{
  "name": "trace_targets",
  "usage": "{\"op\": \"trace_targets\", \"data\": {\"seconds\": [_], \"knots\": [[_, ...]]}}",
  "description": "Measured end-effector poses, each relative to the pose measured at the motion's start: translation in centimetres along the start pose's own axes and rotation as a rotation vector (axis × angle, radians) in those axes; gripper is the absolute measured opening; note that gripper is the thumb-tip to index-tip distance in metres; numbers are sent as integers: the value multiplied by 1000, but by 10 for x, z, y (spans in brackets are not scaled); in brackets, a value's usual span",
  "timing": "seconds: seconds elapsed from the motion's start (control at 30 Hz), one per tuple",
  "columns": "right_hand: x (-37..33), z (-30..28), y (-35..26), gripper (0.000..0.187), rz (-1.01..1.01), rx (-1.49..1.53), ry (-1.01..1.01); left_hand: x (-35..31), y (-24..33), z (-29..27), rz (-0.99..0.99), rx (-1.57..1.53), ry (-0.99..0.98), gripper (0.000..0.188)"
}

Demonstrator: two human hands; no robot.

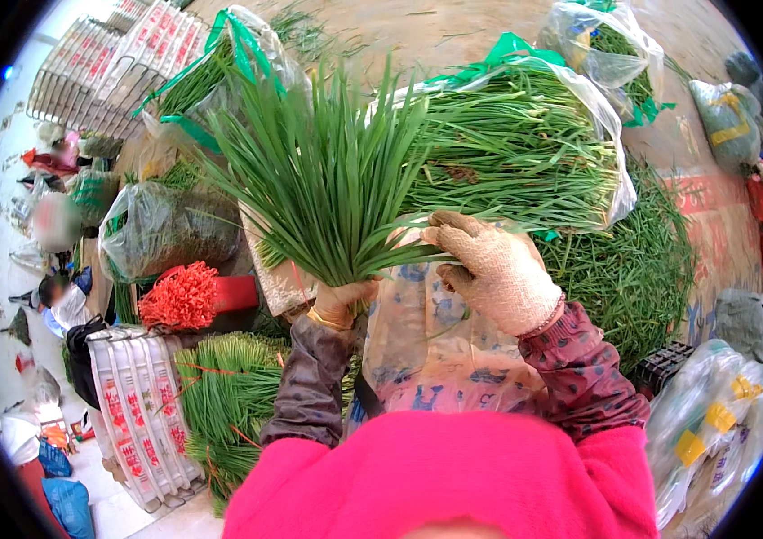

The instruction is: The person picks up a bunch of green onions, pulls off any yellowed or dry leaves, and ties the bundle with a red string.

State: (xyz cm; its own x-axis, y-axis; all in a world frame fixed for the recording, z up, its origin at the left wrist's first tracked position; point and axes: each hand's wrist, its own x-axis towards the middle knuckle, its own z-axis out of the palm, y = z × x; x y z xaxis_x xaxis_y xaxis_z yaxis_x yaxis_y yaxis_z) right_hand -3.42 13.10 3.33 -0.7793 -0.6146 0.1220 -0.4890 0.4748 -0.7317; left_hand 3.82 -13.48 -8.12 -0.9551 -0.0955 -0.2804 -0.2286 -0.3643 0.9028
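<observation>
My left hand (pixel 342 302), in a pale glove, is closed round the lower end of a thick bunch of green Chinese chives (pixel 328 180). The leaves fan upward and outward above the fist. Beside the bunch, my right hand (pixel 494 269) wears a cream knit glove with soiled fingertips. Its fingers are curled toward the thumb, and a few chive leaves stretching from the bunch's right side run in between them. Behind the hands lies a large heap of loose chives (pixel 525 153) on an opened white and green plastic bag. A stained plastic apron (pixel 435 350) covers my lap.
Loose green leaves (pixel 633 278) are strewn at the right. Tied chive bundles (pixel 229 377) lie at lower left beside stacked white crates (pixel 139 413). Red ties (pixel 179 296) hang by a red box (pixel 236 294). Clear plastic bags (pixel 705 431) lie at right; another person (pixel 67 301) is far left.
</observation>
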Motion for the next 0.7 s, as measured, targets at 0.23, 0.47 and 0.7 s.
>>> {"op": "trace_targets", "data": {"seconds": [0.23, 0.47, 0.7], "knots": [[16, 2, 0, 36, -83, 59, 106, -12, -11, -29, -94, 16, -33, 51], [19, 1, -6, 35, 16, 136, 138, -8, -1, -79, 413, 686, 322, 40], [12, 9, 5, 36, 139, 326, 145, -45, 66, -120, 692, 1956, 484, 92]]}}
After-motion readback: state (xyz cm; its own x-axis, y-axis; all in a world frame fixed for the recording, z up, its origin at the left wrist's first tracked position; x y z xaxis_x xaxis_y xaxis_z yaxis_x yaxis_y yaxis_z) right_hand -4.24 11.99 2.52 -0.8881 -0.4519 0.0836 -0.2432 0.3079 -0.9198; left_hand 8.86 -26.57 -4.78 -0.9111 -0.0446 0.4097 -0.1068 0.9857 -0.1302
